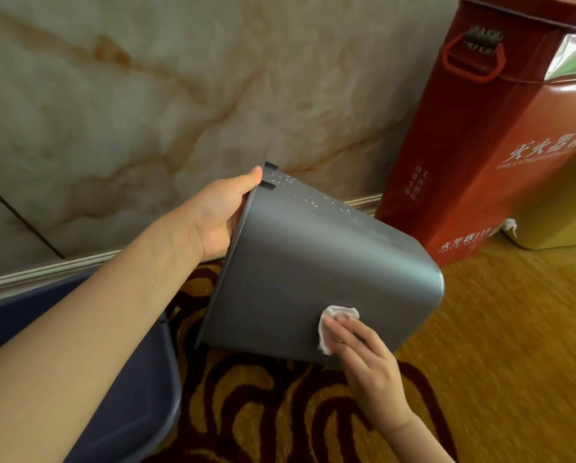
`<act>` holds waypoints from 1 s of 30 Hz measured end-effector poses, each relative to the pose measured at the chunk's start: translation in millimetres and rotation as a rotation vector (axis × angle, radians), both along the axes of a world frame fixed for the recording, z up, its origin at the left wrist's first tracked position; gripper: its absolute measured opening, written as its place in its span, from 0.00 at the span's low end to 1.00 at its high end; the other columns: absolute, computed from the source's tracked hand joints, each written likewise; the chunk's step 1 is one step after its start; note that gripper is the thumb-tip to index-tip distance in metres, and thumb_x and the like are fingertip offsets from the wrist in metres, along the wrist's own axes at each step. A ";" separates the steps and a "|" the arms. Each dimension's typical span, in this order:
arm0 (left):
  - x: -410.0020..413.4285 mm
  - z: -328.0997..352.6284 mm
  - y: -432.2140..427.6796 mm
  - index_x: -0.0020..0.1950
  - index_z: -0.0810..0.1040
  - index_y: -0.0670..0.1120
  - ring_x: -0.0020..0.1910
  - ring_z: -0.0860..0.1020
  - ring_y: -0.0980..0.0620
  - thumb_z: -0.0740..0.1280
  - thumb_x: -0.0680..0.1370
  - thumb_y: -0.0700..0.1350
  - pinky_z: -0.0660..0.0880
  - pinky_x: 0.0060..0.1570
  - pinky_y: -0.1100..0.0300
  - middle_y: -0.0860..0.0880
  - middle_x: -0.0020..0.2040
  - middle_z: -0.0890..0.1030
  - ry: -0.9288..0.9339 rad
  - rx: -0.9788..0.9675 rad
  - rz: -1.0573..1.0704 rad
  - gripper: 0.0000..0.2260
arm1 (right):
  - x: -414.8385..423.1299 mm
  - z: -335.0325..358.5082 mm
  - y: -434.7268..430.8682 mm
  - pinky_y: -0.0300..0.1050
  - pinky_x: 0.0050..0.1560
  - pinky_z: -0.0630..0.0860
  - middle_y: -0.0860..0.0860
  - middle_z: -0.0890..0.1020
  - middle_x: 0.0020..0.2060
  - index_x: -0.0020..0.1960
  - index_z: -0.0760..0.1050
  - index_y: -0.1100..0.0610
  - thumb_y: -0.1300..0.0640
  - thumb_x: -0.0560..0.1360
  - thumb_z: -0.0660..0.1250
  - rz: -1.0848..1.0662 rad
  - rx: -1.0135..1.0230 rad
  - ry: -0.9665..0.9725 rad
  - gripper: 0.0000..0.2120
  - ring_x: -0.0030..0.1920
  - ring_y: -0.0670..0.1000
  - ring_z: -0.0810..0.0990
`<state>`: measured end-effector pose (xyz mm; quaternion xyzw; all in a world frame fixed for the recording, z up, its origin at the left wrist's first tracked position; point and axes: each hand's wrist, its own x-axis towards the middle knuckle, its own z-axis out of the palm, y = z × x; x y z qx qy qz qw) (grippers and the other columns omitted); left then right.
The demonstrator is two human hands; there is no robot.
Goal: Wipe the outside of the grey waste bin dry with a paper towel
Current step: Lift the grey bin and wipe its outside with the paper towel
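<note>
The grey waste bin point(313, 272) is held off the carpet point(480, 329), tipped on its side with the base toward the red fire extinguisher box point(473, 145) and the open mouth toward the person. Water droplets point(293, 185) remain along the upper wall near the rim. The left hand point(219, 212) clamps the rim, thumb outside; the fingers are hidden, presumably inside, which steadies the bin and presents its side. The right hand point(363, 349) presses a crumpled paper towel point(333, 322) flat against the lower side wall with extended fingers. Judged: wiping is under way; the beaded upper face is not yet dried.
</note>
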<state>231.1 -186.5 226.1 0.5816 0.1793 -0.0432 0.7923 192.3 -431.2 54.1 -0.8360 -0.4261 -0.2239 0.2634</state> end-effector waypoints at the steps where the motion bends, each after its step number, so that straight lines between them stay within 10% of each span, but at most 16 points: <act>1: -0.6 -1.2 0.1 0.46 0.80 0.44 0.34 0.84 0.51 0.59 0.78 0.53 0.79 0.30 0.59 0.48 0.35 0.86 -0.003 -0.002 -0.002 0.15 | -1.7 4.2 -1.1 0.44 0.62 0.72 0.55 0.82 0.54 0.50 0.81 0.64 0.66 0.76 0.60 -0.036 0.092 0.004 0.11 0.62 0.47 0.73; 6: -4.7 -8.0 -3.1 0.47 0.82 0.44 0.39 0.84 0.49 0.61 0.77 0.54 0.81 0.40 0.56 0.46 0.41 0.85 -0.019 0.010 0.045 0.15 | -17.4 69.2 28.1 0.27 0.39 0.75 0.44 0.85 0.35 0.40 0.80 0.45 0.66 0.71 0.70 -0.334 0.876 0.642 0.15 0.40 0.40 0.82; 9: -12.3 -17.9 -3.1 0.39 0.85 0.46 0.39 0.84 0.51 0.59 0.78 0.54 0.81 0.38 0.58 0.47 0.40 0.86 -0.067 0.008 0.029 0.19 | -0.6 120.2 39.3 0.28 0.36 0.75 0.44 0.85 0.35 0.39 0.79 0.48 0.62 0.72 0.69 -0.251 1.043 0.682 0.09 0.37 0.42 0.83; 18: -32.4 -31.4 -5.3 0.51 0.84 0.48 0.51 0.82 0.51 0.61 0.71 0.56 0.78 0.44 0.62 0.46 0.50 0.85 -0.143 -0.077 -0.146 0.18 | 46.6 157.4 105.6 0.41 0.43 0.71 0.51 0.82 0.45 0.50 0.75 0.56 0.55 0.75 0.65 0.002 0.247 0.469 0.05 0.46 0.51 0.78; 30: -28.5 -39.3 -2.4 0.47 0.84 0.51 0.48 0.83 0.50 0.52 0.72 0.67 0.79 0.39 0.61 0.45 0.47 0.86 -0.004 0.122 -0.101 0.27 | 37.2 142.1 103.2 0.50 0.42 0.75 0.53 0.79 0.43 0.45 0.74 0.58 0.56 0.74 0.67 0.042 0.188 0.355 0.05 0.43 0.52 0.77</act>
